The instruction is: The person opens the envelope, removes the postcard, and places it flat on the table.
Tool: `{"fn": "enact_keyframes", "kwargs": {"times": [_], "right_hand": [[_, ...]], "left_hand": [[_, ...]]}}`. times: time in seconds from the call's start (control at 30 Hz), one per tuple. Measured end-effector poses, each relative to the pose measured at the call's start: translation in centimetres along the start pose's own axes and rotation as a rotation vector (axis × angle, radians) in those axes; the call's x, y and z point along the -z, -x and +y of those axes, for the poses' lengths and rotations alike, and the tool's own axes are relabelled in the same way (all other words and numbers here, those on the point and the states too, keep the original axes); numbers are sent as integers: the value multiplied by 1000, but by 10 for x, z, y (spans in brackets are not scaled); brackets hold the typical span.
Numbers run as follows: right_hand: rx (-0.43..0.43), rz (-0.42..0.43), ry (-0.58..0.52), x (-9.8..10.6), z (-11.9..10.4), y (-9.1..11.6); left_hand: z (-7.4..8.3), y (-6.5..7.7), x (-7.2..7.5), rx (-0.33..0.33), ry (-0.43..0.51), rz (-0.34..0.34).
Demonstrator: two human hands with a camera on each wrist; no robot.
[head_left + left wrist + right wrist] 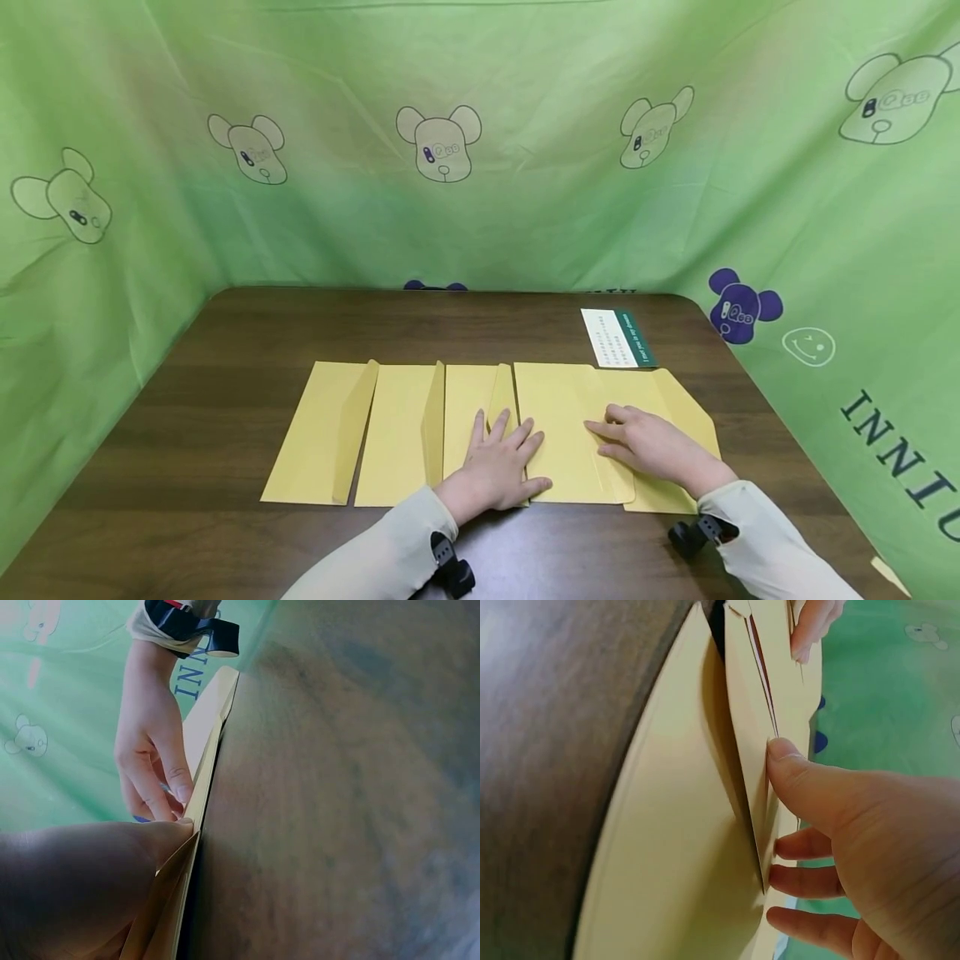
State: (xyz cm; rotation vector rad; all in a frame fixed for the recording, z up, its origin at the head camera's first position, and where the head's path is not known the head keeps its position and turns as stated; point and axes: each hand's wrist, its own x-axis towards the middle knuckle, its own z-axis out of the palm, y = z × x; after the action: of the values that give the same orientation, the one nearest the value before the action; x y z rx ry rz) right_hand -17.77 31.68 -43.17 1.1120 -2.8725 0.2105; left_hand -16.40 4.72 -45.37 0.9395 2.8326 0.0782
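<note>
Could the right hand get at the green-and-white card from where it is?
Likely yes. In the head view, the right hand rests on the yellow envelopes, and the card lies just beyond their far edge. Nothing visible covers it or stands between.

I have a dark wood-grain table (465, 329) before me, its far corners rounded. Five yellow envelopes (303, 433) lie on it in a row running from my left to my right. The first three are side by side, each with its flap lifted along the right. The fourth (551, 417) overlaps the fifth (678, 407). Just beyond those two lies a white-and-green printed card (607, 337).
</note>
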Motion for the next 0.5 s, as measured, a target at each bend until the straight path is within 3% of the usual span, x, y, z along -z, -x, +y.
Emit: {"fn": "enact_keyframes", "kwargs": {"times": [0.5], "right_hand": [[19, -30, -30, 5, 5, 0]], "left_hand": [[0, -1, 1, 0, -5, -6]]}}
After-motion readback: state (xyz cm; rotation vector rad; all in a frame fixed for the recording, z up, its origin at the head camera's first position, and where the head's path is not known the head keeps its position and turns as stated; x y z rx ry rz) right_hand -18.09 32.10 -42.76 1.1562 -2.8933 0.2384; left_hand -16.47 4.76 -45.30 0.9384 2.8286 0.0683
